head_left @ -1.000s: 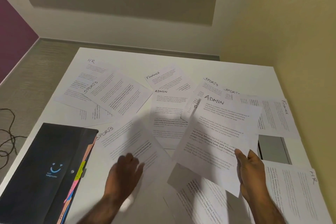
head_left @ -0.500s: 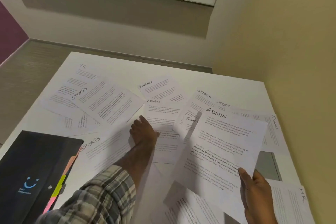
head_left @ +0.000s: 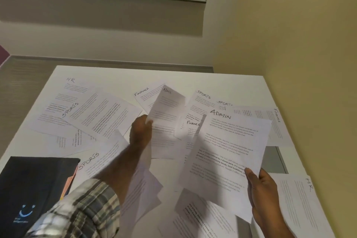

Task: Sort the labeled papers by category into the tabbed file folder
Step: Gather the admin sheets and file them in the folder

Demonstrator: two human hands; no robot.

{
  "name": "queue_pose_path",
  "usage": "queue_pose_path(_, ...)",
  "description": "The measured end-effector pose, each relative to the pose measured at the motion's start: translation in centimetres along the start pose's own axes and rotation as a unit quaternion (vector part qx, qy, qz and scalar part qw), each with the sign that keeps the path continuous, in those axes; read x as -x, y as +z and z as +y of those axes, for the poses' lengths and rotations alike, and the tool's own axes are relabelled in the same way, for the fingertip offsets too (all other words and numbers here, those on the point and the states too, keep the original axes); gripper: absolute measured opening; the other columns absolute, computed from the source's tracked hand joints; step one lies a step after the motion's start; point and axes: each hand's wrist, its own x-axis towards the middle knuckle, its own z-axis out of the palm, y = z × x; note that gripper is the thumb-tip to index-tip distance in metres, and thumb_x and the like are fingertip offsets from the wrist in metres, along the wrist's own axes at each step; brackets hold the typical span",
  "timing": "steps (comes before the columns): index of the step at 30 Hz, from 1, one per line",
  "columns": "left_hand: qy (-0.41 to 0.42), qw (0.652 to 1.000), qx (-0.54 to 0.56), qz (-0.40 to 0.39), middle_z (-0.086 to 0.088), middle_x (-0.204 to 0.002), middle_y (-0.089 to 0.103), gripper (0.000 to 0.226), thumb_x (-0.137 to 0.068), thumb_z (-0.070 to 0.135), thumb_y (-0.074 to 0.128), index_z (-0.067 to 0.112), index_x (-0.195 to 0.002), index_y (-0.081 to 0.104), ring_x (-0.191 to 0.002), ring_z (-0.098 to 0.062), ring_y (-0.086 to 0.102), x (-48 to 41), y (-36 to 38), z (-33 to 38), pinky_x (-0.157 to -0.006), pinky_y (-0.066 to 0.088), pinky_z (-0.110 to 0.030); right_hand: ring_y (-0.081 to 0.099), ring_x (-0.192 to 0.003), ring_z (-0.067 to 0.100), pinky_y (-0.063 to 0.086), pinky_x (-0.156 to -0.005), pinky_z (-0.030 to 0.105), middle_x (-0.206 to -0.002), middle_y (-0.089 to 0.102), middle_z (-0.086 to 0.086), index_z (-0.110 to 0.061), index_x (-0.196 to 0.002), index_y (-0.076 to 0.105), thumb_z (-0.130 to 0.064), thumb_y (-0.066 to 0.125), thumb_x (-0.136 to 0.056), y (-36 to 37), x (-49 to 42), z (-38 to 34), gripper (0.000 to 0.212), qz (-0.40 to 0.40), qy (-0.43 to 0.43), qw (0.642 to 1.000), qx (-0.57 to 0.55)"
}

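1. Head view, left side: the left hand (head_left: 139,133) reaches from a plaid sleeve (head_left: 83,206) out over the middle of the white surface (head_left: 116,75). It pinches the bent ADMIN sheet (head_left: 167,120) by its left edge. The fingers (head_left: 143,121) curl at that edge and the thumb tip sits on the printed face. The sheet is up off the pile and buckled along its length, heading at the far end.
2. Right side: the right hand (head_left: 262,195) grips the flat ADMIN sheet (head_left: 226,152) at its near right corner. The thumb lies on top of the page; the other fingers are tucked beneath and hidden. The page hangs tilted above the loose papers, heading away from the person, just right of the bent one.
3. The black folder (head_left: 34,185) lies at the near left corner of the surface, with coloured tabs (head_left: 69,181) poking from its right edge. The left forearm passes just beside it; neither ADMIN sheet touches it.
4. Loose pages lie scattered and overlapping. HR sheets (head_left: 73,91) lie at the far left and near right corners. SPORTS sheets (head_left: 100,116) lie left, beside the folder and at the far right. FINANCE sheets (head_left: 144,96) lie behind the bent page, in the middle and along the right edge.
5. A grey panel (head_left: 274,160) shows at the right edge, beyond the right hand.
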Motion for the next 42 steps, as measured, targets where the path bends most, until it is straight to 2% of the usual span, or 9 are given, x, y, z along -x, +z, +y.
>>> queue_pose_path(6, 0.082, 0.993, 0.087, 0.013, -0.002, -0.100, 0.071, 0.022, -0.106, 0.025, 0.046, 0.015, -0.105, 0.065, -0.086, -0.021, 0.070, -0.3, -6.1, 4.2, -0.073, 0.060, -0.034, 0.070, -0.112, 0.023, 0.050, -0.105, 0.042, -0.121, 0.074, 0.001, -0.013, -0.133, 0.065, -0.012, 0.060, -0.101, 1.4, 0.9, -1.9, 0.033, 0.001, -0.027, 1.000, -0.010)
queue_pose_path(10, 0.076, 0.984, 0.157, 0.034, -0.001, -0.103, 0.071, 0.024, -0.107, 0.029, 0.045, 0.017, -0.112, 0.065, -0.085, -0.013, 0.070, 0.6, -9.9, 7.0, -0.062, 0.055, -0.017, 0.073, -0.105, 0.017, 0.059, -0.086, 0.025, -0.118, 0.075, -0.001, -0.015, -0.131, 0.066, -0.014, 0.062, -0.100, 2.6, 2.4, -4.1, 0.031, -0.006, -0.060, 0.998, -0.036)
queue_pose_path(12, 0.057, 0.975, 0.213, 0.028, -0.001, -0.103, 0.072, 0.025, -0.106, 0.026, 0.047, 0.013, -0.117, 0.066, -0.086, -0.011, 0.070, 1.4, -11.8, 7.7, -0.062, 0.053, -0.012, 0.073, -0.107, 0.017, 0.059, -0.090, 0.029, -0.118, 0.076, -0.002, -0.017, -0.129, 0.068, -0.022, 0.067, -0.094, 3.1, 3.2, -5.1, 0.035, -0.028, -0.068, 0.996, -0.043)
queue_pose_path(17, -0.018, 0.947, 0.307, -0.095, 0.001, -0.109, 0.077, 0.027, -0.104, 0.021, 0.052, 0.018, -0.125, 0.068, -0.099, -0.018, 0.075, 6.3, -15.0, 5.8, -0.087, 0.059, -0.037, 0.071, -0.112, 0.024, 0.052, -0.104, 0.045, -0.122, 0.075, 0.005, -0.012, -0.130, 0.066, -0.017, 0.064, -0.095, 5.2, 5.7, -7.0, 0.035, -0.091, -0.058, 0.993, -0.054)
queue_pose_path(24, -0.049, 0.889, 0.386, -0.243, -0.010, -0.125, 0.071, 0.032, -0.107, 0.023, 0.046, 0.016, -0.134, 0.062, -0.114, -0.032, 0.069, 14.8, -17.2, 2.0, -0.099, 0.053, -0.054, 0.070, -0.113, 0.030, 0.052, -0.104, 0.049, -0.124, 0.073, 0.012, -0.007, -0.130, 0.065, -0.008, 0.056, -0.102, 9.0, 9.7, -7.0, 0.029, -0.160, 0.007, 0.986, -0.053)
queue_pose_path(29, -0.051, 0.885, 0.412, -0.210, 0.004, -0.134, 0.067, 0.043, -0.100, 0.045, 0.052, 0.024, -0.136, 0.061, -0.129, -0.018, 0.059, 16.9, -18.3, 0.7, -0.113, 0.040, -0.047, 0.072, -0.111, 0.026, 0.061, -0.087, 0.030, -0.123, 0.073, 0.014, -0.002, -0.129, 0.064, -0.004, 0.054, -0.102, 11.3, 13.2, -6.4, 0.029, -0.209, 0.007, 0.977, -0.050)
queue_pose_path(33, -0.022, 0.902, 0.385, -0.197, 0.005, -0.121, 0.074, 0.025, -0.104, 0.022, 0.052, 0.024, -0.124, 0.067, -0.116, -0.017, 0.068, 17.6, -19.4, 1.2, -0.101, 0.051, -0.036, 0.070, -0.113, 0.032, 0.055, -0.099, 0.044, -0.121, 0.074, 0.014, -0.005, -0.122, 0.067, -0.016, 0.070, -0.090, 12.6, 14.8, -5.7, 0.035, -0.216, -0.028, 0.975, -0.044)
queue_pose_path(38, -0.016, 0.904, 0.389, -0.175, 0.002, -0.117, 0.076, 0.023, -0.101, 0.017, 0.059, 0.023, -0.121, 0.069, -0.109, -0.020, 0.072, 18.1, -21.1, 1.0, -0.099, 0.053, -0.046, 0.065, -0.096, 0.036, 0.050, -0.100, 0.053, -0.099, 0.067, 0.024, -0.014, -0.069, 0.063, -0.035, 0.098, -0.052, 13.4, 15.7, -3.9, 0.045, -0.169, -0.052, 0.980, -0.091)
queue_pose_path(42, -0.012, 0.910, 0.380, -0.165, 0.008, -0.110, 0.077, 0.019, -0.102, 0.024, 0.057, 0.028, -0.115, 0.070, -0.102, -0.015, 0.074, 18.8, -22.1, 1.1, -0.093, 0.057, -0.042, 0.071, -0.101, 0.039, 0.058, -0.093, 0.047, -0.112, 0.073, 0.027, 0.005, -0.101, 0.070, -0.017, 0.082, -0.077, 13.8, 17.0, -4.1, 0.034, -0.168, -0.047, 0.979, -0.105)
